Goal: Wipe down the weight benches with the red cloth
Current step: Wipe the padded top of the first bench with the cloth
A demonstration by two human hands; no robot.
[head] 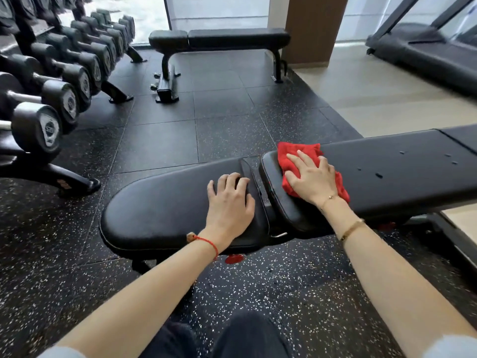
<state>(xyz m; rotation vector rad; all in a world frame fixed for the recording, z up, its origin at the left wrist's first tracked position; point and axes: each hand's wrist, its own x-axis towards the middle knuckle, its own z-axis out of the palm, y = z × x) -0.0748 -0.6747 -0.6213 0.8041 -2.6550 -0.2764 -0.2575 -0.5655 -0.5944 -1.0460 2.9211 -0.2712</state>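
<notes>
**Two hands on a black weight bench, one pressing a red cloth**

A person looks down at a black padded weight bench (387,174) that crosses the middle of the frame from lower left to right edge. The bench has two pads with a narrow gap between them: a rounded seat pad (160,213) at centre left and a long back pad running to the right.

The right hand (309,177), fingers spread and flat, presses a crumpled red cloth (296,153) onto the near end of the long pad, just right of the gap. The cloth shows above and below the hand. The left hand (229,200) rests palm down on the seat pad beside the gap, its fingertips bent over the pad's far edge, holding nothing. A red string bracelet (206,241) circles the left wrist; thin gold bracelets (351,228) circle the right.

A few small droplets dot the long pad toward the right. A second bench (232,38) stands at upper centre, a rack of dumbbells (59,81) fills the upper left, and a treadmill (426,47) sits at upper right. The floor (219,120) is dark speckled rubber tile.
</notes>
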